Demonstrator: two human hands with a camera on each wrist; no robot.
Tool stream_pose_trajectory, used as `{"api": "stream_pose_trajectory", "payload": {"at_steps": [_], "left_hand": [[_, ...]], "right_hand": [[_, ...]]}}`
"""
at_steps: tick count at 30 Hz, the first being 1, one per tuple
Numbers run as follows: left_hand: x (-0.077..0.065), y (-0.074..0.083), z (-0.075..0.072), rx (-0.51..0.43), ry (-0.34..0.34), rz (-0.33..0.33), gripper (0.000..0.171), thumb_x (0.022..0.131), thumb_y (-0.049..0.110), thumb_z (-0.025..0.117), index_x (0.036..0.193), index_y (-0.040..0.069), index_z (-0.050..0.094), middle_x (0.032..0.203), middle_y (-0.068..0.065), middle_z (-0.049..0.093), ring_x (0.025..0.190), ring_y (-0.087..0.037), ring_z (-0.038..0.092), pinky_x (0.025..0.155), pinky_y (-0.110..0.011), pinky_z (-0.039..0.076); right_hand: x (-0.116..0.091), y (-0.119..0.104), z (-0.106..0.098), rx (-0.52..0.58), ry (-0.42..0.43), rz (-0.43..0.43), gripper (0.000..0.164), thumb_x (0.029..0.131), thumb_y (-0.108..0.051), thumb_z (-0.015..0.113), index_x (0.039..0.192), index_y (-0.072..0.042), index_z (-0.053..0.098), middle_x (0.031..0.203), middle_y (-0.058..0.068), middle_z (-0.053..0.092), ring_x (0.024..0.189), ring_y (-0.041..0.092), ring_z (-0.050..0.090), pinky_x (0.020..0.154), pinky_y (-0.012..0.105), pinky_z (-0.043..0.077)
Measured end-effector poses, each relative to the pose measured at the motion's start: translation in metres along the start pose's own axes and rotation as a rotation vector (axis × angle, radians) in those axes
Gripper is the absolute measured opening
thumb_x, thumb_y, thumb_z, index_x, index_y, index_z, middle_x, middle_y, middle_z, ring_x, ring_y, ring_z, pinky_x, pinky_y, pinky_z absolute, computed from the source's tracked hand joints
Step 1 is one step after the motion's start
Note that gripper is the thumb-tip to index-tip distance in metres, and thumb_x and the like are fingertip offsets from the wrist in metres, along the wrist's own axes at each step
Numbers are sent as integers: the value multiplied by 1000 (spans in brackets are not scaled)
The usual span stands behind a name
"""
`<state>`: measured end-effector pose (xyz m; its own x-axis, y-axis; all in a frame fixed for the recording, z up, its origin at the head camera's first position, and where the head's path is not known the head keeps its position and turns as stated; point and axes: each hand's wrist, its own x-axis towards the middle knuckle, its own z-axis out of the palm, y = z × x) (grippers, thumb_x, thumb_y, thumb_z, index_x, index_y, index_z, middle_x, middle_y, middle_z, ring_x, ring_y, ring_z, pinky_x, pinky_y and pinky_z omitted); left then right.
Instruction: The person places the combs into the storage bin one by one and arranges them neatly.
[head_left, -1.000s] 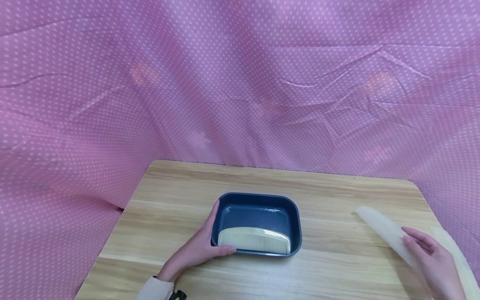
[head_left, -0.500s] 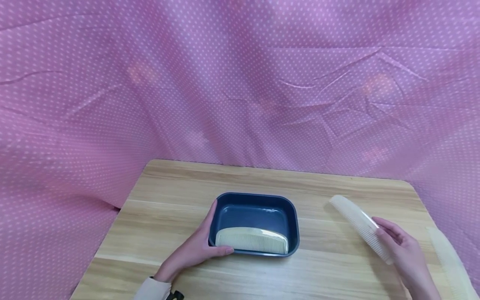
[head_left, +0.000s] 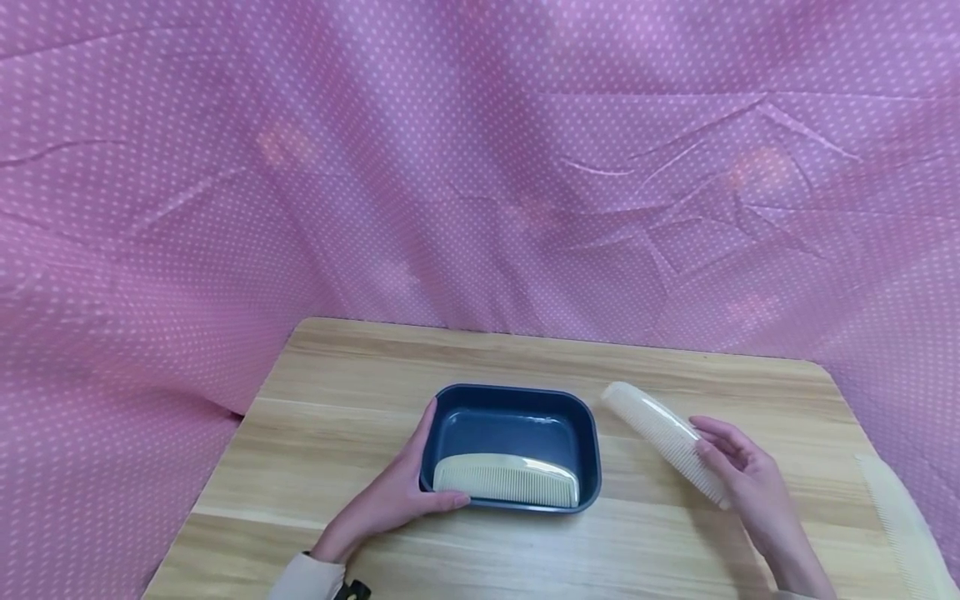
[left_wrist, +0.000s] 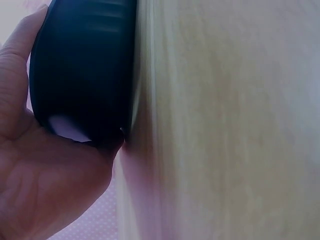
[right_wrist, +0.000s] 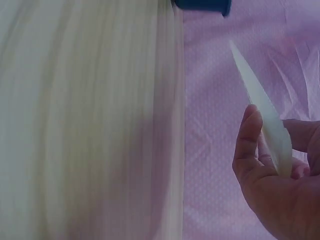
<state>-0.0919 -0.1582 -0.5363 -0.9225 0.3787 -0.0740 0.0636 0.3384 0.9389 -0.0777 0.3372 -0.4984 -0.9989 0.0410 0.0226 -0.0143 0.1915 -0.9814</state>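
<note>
A dark blue rectangular tray stands on the table. Inside it, along the near wall, lies a pale cream comb with its teeth toward me. My left hand grips the tray's near left corner, thumb along the near side and fingers along the left wall. To the right of the tray, my right hand pinches a second cream comb between thumb and fingers. The right wrist view shows this comb held up above the table, its far end pointing toward the tray.
A third cream comb lies at the table's right edge. The light wood table has rounded far corners. Pink dotted cloth hangs behind and at both sides.
My right hand has carried its comb leftward from near the table's right edge to beside the tray. The left hand and the tray have stayed in place.
</note>
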Motion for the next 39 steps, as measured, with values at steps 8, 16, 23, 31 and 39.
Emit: {"api": "stream_pose_trajectory", "payload": {"at_steps": [8, 16, 23, 31, 39], "left_hand": [[1, -1, 3, -17, 1, 3, 138, 86, 39, 96, 173, 46, -10, 182, 1, 1, 165, -28, 7, 127, -66, 14], [0, -2, 1, -6, 12, 18, 138, 86, 37, 96, 174, 42, -10, 182, 0, 1, 165, -28, 7, 127, -66, 14], [0, -2, 2, -5, 7, 12, 138, 86, 37, 96, 174, 42, -11, 182, 0, 2, 165, -28, 7, 127, -65, 13], [0, 0, 2, -8, 10, 10, 139, 85, 38, 97, 175, 39, -10, 182, 0, 2, 165, -28, 8, 127, -64, 13], [-2, -1, 1, 2, 13, -26, 137, 86, 41, 96, 175, 39, -9, 182, 1, -1, 165, -29, 6, 127, -67, 13]], "right_hand": [[-3, -12, 28, 93, -59, -3, 37, 111, -6, 64, 148, -2, 63, 126, -8, 75, 107, 10, 70, 81, 26, 60], [3, -25, 54, -3, -100, -16, 37, 111, -12, 66, 145, 3, 63, 122, -3, 76, 104, 11, 69, 80, 25, 57], [9, -34, 76, -52, -125, 0, 38, 109, -17, 71, 142, 1, 69, 118, 7, 77, 99, 17, 71, 79, 27, 59], [18, -37, 98, -91, -219, -63, 32, 107, -17, 73, 136, -4, 75, 120, 13, 76, 100, 19, 73, 83, 28, 60], [23, -38, 120, -93, -354, -131, 25, 109, -12, 68, 132, -6, 76, 119, 11, 77, 100, 19, 70, 83, 27, 59]]}}
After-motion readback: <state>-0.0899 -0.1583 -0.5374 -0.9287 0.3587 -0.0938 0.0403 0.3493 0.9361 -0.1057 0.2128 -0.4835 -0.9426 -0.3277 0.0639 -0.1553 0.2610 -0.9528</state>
